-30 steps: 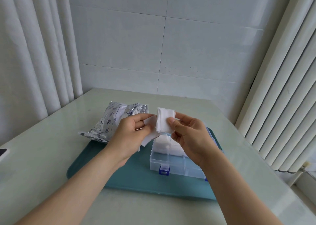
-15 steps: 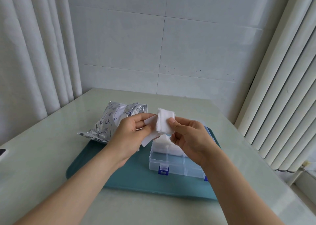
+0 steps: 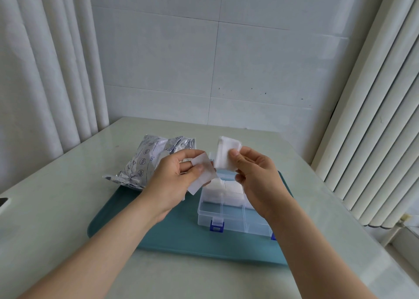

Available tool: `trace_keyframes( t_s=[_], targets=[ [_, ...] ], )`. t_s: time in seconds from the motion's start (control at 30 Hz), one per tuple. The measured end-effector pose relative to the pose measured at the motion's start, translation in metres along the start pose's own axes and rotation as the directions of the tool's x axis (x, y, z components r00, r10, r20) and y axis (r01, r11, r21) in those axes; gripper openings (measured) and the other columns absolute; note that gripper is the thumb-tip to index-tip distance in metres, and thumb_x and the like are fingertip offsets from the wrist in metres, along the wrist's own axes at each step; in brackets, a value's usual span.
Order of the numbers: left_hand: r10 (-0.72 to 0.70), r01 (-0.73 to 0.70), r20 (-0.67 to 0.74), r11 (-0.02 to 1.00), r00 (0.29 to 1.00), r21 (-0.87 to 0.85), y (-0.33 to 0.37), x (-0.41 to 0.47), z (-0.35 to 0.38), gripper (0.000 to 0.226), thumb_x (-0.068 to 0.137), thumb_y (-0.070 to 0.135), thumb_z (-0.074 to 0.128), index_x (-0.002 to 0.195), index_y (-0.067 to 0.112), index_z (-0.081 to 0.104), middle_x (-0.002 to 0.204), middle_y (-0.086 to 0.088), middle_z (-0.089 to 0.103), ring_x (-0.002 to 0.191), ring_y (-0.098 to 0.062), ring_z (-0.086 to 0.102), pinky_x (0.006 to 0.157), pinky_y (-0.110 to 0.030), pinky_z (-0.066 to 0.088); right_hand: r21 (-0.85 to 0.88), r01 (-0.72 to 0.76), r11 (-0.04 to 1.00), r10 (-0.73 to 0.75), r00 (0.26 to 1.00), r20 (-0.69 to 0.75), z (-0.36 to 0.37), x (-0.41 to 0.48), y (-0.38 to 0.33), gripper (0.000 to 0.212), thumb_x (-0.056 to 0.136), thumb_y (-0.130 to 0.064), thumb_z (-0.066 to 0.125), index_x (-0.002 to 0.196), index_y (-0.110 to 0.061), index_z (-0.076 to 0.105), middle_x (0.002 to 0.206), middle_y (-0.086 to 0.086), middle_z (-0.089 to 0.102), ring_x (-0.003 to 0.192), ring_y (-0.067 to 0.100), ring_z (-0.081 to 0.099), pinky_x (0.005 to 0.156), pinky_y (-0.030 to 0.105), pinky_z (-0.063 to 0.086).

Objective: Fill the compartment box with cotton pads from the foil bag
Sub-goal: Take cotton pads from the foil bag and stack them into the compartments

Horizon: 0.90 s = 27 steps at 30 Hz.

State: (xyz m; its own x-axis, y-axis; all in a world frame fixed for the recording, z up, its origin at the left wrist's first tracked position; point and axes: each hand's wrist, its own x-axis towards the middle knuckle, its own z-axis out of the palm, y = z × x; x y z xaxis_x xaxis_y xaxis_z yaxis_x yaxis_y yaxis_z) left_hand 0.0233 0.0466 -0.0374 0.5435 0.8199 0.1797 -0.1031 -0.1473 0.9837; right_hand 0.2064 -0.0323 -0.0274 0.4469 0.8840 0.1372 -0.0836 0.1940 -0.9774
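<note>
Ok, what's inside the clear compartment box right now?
White cotton pads lie in the far compartments of the compartment box; the near ones look empty. The right hand covers its right side, hiding what is there.

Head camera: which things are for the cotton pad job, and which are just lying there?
For the job: foil bag, compartment box, single pad in the left hand, pad stack in the right hand, pads in the box.
Just there: teal tray underneath, dark thing at the far left, curtains.
</note>
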Motion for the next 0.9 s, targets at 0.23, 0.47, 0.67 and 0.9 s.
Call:
trace_keyframes(
  t_s=[0.23, 0.47, 0.67, 0.9],
  targets=[
    [0.016, -0.014, -0.026, 0.996, 1.000, 0.092, 0.000, 0.001, 0.000, 0.014, 0.106, 0.020, 0.064, 0.120, 0.023, 0.065, 0.100, 0.001, 0.082, 0.079, -0.014, 0.075, 0.051, -0.025, 0.039, -0.152, 0.103, 0.983, -0.072, 0.978, 0.198, 0.002, -0.006, -0.002, 0.016, 0.102, -0.020, 0.067, 0.111, -0.014, 0.079, 0.098, 0.008, 0.076, 0.084, 0.016, 0.063, 0.077, 0.029, 0.049],
    [0.001, -0.001, -0.020, 1.000, 1.000, 0.010, 0.001, 0.001, 0.001, 0.016, 0.106, 0.008, 0.060, 0.120, 0.015, 0.056, 0.088, 0.001, 0.080, 0.059, -0.006, 0.063, 0.047, -0.016, 0.043, -0.251, 0.186, 0.950, -0.144, 0.974, 0.176, 0.008, -0.004, 0.004, 0.035, 0.096, -0.017, 0.076, 0.130, -0.018, 0.069, 0.100, 0.014, 0.078, 0.093, 0.025, 0.075, 0.094, 0.041, 0.059],
    [0.010, -0.011, 0.016, 0.999, 1.000, 0.043, 0.001, 0.001, 0.000, 0.019, 0.107, 0.005, 0.058, 0.123, 0.014, 0.056, 0.082, 0.005, 0.078, 0.055, -0.004, 0.060, 0.044, -0.014, 0.038, -0.324, 0.301, 0.897, -0.239, 0.946, 0.217, 0.009, -0.004, 0.005, 0.018, 0.096, -0.018, 0.077, 0.113, -0.023, 0.079, 0.098, 0.005, 0.080, 0.099, 0.033, 0.072, 0.092, 0.040, 0.060],
    [0.031, -0.037, 0.047, 0.990, 0.998, 0.134, 0.003, 0.000, -0.001, 0.020, 0.106, 0.009, 0.062, 0.124, 0.017, 0.061, 0.085, 0.004, 0.080, 0.070, -0.007, 0.070, 0.061, -0.019, 0.052, -0.365, 0.288, 0.885, -0.244, 0.956, 0.162, 0.009, -0.004, 0.005, 0.007, 0.095, -0.022, 0.079, 0.100, -0.019, 0.080, 0.093, 0.002, 0.079, 0.085, 0.015, 0.070, 0.084, 0.032, 0.057]
  ],
)
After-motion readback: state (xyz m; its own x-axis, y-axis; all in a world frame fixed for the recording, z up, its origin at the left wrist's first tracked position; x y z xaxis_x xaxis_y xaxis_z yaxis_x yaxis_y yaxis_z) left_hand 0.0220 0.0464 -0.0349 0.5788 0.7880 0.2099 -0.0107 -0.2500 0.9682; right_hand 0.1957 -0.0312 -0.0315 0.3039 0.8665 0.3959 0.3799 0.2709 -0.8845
